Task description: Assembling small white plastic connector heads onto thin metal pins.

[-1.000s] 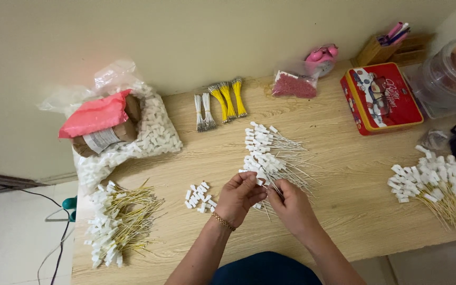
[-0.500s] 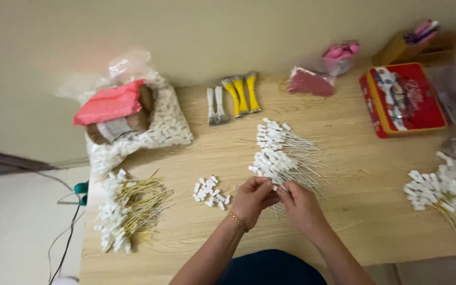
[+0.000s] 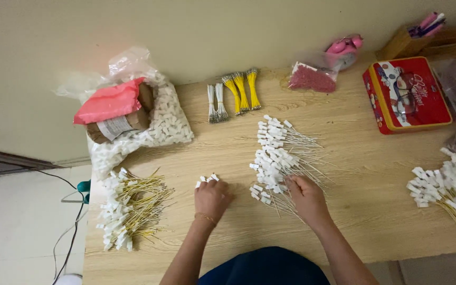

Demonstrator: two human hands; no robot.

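Head view shows my left hand [image 3: 211,198] cupped palm-down over a few loose white connector caps [image 3: 207,180] near the bench's [image 3: 354,174] front edge, grip narrow, gathering them. My right hand [image 3: 305,196] rests fingertips-down on the fanned pile of white-tipped wires [image 3: 278,155] at mid-bench, seemingly pinching one out; whether it holds any, I cannot tell.

— Where are the hands?
— The left hand [image 3: 211,198] rests palm-down over a small heap of loose white connectors [image 3: 207,180]. The right hand [image 3: 306,196] touches the near edge of the white-wired connector pile [image 3: 276,158].
— And around them?
— Yellow-wired bundles [image 3: 130,208] lie far left on the wooden table [image 3: 365,211].
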